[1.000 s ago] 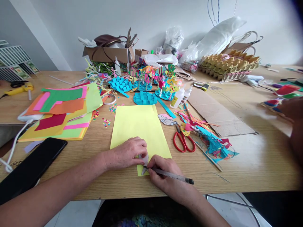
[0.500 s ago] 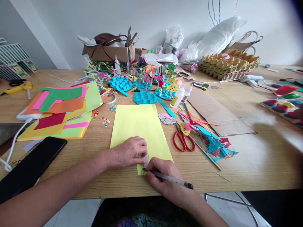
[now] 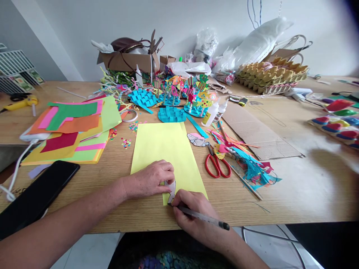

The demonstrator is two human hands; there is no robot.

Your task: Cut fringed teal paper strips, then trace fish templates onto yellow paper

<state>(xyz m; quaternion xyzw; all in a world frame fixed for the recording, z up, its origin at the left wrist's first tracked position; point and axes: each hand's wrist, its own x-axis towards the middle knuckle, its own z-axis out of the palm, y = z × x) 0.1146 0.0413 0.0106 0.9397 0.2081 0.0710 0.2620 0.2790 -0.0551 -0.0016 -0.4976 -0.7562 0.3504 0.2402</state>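
Note:
A yellow sheet of paper [image 3: 162, 145] lies near the table's front edge. On its lower part is a small grey cutout [image 3: 172, 188], pressed down under the fingers of my left hand [image 3: 154, 178], which partly cover it. My right hand [image 3: 196, 213] is closed round a pen [image 3: 204, 217], its tip at the cutout's lower end. Right of the sheet lie red-handled scissors [image 3: 217, 166], and above them a fish-shaped paper cutout [image 3: 198, 139].
Coloured papers [image 3: 89, 123] and a black phone [image 3: 42, 194] lie on the left. Blue woven pieces [image 3: 171, 114] and glue bottles [image 3: 210, 114] stand behind the sheet. Paper scraps [image 3: 252, 168] and cardboard [image 3: 258, 134] are on the right.
The pen tip has shifted slightly down and left at the cutout's lower end, with my right hand moving a little. My left hand stays in place.

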